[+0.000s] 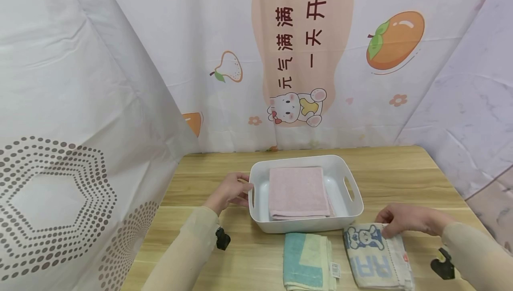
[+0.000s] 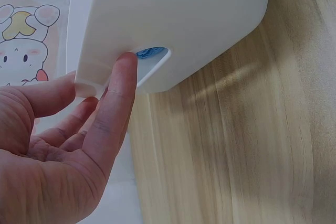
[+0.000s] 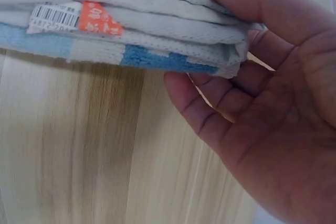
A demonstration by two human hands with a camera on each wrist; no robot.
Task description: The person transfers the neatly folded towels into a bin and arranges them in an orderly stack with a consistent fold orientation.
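Note:
A white plastic basket (image 1: pixel 302 226) with handle holes stands on the wooden table, a folded pink towel (image 1: pixel 298 191) inside it. My left hand (image 1: pixel 231 191) grips the basket's left end. In the left wrist view the thumb is at the rim and a finger lies against the outer wall beside the handle hole (image 2: pixel 152 62). Right of the basket's front, my right hand (image 1: pixel 413 217) holds the far right corner of a folded white-and-blue bear towel (image 1: pixel 370 255). The right wrist view has the thumb on top of its layers (image 3: pixel 157 22) and the other fingers underneath.
A folded teal-and-yellow towel (image 1: pixel 304 255) with a white tag lies before the basket, left of the bear towel. Printed curtains (image 1: pixel 224 117) hang behind and on both sides of the wooden table (image 1: pixel 236 264). Black clips (image 1: pixel 222 238) sit near both wrists.

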